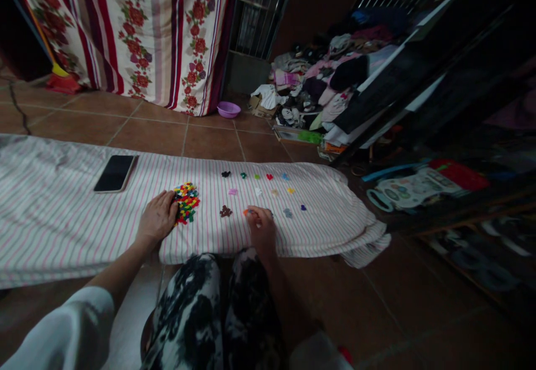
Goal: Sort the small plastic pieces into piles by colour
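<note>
A heap of small multicoloured toy bricks (188,205) lies on the striped cloth (201,244). My left hand (158,216) rests flat at the heap's left edge, fingers stretched out and touching it. Over an orange group of pieces (246,212), my right hand (262,227) is closed with its fingertips pinched together; anything between them is too small to make out. Just left of it sits a brown group (225,211), while a grey group (287,212) and a dark blue piece (304,207) lie to its right. Part of another dark group is hidden behind the right hand.
Farther back are small groups in black (226,174), green (243,175), red (269,176), pink (233,191) and yellow (290,190). A phone (114,173) lies at left. Beyond stand a purple basin (228,110), a clothes pile (318,82) and a flowered curtain (154,35).
</note>
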A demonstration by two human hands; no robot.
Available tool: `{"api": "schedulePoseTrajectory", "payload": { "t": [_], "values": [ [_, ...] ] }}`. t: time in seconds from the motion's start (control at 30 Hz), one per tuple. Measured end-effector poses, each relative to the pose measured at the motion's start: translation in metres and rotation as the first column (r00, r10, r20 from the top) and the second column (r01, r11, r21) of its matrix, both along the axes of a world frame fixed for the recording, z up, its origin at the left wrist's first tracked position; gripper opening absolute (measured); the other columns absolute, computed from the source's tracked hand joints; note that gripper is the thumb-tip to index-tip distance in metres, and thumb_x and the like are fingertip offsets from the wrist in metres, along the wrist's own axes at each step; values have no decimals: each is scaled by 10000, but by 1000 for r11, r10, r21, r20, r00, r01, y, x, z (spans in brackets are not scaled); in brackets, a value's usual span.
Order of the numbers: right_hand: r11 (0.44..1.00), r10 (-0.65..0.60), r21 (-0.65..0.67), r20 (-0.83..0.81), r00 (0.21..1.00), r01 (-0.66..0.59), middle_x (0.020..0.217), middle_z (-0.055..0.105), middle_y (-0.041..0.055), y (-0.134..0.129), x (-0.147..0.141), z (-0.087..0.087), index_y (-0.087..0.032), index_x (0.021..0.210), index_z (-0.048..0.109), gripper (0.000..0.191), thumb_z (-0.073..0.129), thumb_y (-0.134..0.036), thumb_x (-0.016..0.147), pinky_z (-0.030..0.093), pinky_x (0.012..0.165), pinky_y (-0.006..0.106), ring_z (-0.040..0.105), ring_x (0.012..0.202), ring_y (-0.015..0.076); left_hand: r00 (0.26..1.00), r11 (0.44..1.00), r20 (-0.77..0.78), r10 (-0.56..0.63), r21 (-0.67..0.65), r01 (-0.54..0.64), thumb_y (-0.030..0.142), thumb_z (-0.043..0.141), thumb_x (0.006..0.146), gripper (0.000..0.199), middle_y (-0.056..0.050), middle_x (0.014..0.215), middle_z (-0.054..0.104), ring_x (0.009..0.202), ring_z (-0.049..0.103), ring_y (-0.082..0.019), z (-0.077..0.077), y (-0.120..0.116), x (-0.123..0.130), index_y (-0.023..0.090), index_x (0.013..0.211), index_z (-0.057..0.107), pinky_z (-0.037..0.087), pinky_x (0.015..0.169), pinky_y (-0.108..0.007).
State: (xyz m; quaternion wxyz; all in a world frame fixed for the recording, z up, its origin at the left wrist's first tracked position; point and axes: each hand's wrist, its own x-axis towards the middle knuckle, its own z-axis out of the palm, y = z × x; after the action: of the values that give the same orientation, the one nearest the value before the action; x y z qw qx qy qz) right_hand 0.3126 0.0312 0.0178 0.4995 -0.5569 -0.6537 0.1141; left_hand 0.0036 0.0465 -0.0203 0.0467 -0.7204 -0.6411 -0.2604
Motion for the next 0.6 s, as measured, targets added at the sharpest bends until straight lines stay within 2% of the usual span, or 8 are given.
{"api": "schedulePoseTrajectory", "payload": {
  "t": [0.13,0.27,0.43,0.6],
  "values": [
    [989,-150,-4,82,985,151,886,659,89,-4,43,-17,-177,968,666,287,467,-358,868,531,694,306,612,741,172,1000,1000,-12,-3,8,3,385,252,950,511,-176,1282,605,1291,489,-289,0,0,-1,77,1252,526,394,1081,-451],
    [968,-247,1,144,958,249,877,669,104,-6,70,-34,-164,1002,633,303,465,-365,848,523,687,320,620,733,189,1000,1000,-19,-1,-1,1,400,247,945,528,-186,1278,604,1287,491,-298,1,0,-1,68,1245,528,401,1074,-455],
    [961,-226,-108,230,947,255,867,680,87,-4,80,-45,-167,1080,598,336,474,-321,809,516,693,312,630,716,187,1000,1000,-15,14,-2,-14,406,259,943,511,-172,1279,608,1288,493,-291,1,0,-1,93,1252,521,408,1069,-459],
    [961,-207,-121,272,940,247,869,664,95,3,80,-44,-160,1074,599,330,471,-285,796,508,722,345,624,753,211,1000,1000,-3,7,5,-7,396,272,938,497,-172,1274,612,1280,501,-293,3,-1,1,103,1247,528,409,1069,-470]
  ]
}}
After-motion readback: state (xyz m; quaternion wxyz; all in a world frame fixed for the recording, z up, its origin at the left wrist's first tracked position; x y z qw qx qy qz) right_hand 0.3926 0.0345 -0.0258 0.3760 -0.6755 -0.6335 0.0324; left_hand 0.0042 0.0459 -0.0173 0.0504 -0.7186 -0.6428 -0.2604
